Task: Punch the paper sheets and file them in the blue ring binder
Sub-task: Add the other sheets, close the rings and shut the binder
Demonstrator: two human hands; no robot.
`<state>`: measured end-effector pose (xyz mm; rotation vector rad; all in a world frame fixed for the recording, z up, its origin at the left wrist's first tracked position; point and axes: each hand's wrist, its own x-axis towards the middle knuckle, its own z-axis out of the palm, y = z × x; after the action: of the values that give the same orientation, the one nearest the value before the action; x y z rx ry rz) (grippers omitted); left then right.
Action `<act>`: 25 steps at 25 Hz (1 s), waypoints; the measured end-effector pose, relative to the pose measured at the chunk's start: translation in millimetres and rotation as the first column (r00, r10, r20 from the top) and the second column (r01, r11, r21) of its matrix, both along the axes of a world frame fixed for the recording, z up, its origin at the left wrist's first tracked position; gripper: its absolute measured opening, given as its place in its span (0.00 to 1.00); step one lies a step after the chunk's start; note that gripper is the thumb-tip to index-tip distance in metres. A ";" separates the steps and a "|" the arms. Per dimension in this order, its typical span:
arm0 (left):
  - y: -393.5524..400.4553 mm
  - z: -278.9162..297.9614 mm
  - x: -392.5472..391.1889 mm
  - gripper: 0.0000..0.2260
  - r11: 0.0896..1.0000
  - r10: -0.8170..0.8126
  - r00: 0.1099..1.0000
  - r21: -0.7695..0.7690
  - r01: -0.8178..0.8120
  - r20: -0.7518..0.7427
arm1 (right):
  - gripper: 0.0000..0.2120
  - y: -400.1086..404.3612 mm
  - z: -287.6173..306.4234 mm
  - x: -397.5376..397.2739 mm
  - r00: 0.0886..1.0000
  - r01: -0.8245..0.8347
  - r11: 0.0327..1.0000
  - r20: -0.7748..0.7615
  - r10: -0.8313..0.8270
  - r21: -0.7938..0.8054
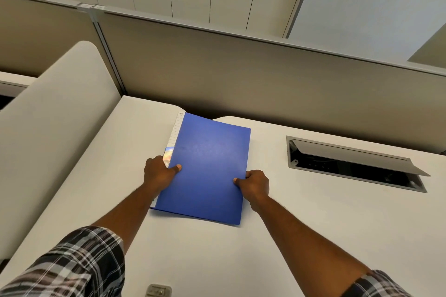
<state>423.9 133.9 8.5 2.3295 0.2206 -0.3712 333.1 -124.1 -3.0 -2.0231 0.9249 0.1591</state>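
Observation:
The blue ring binder point(207, 164) lies closed on the white desk point(313, 224), its white labelled spine on the left. My left hand point(159, 172) grips the spine edge, thumb on the cover. My right hand point(255, 185) grips the right edge, thumb on top and fingers curled under the cover. No loose paper sheets and no punch are in view.
An open cable hatch point(352, 164) with a raised grey flap is sunk into the desk at the right. A beige partition wall point(241, 74) runs behind the desk, and a rounded white side screen point(55, 132) stands at the left. A small switch plate point(158, 291) sits at the desk's near edge.

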 end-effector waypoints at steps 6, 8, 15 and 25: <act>-3.1 -14.7 25.3 0.24 0.998 0.008 1.000 0.069 -0.008 0.000 | 0.12 -6.6 -8.0 21.8 0.996 -0.055 0.995 -0.068 0.050 -0.082; -4.0 -16.8 26.1 0.24 0.998 0.027 1.000 0.065 -0.028 0.013 | 0.13 -7.4 -9.6 22.1 0.996 -0.065 0.991 -0.061 0.058 -0.120; -7.0 -20.6 28.0 0.28 0.988 0.032 0.999 0.154 -0.034 0.016 | 0.24 0.1 -9.8 17.9 0.993 -0.120 0.951 -0.053 0.110 -0.284; -9.2 -21.4 29.6 0.32 0.975 0.025 0.999 0.220 -0.015 -0.044 | 0.24 -1.9 -13.4 21.6 0.987 -0.161 0.952 -0.051 0.153 -0.262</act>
<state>453.5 124.7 -12.9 2.5350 0.3223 -0.4089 354.7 -125.9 -16.4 -2.3503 0.8379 0.1596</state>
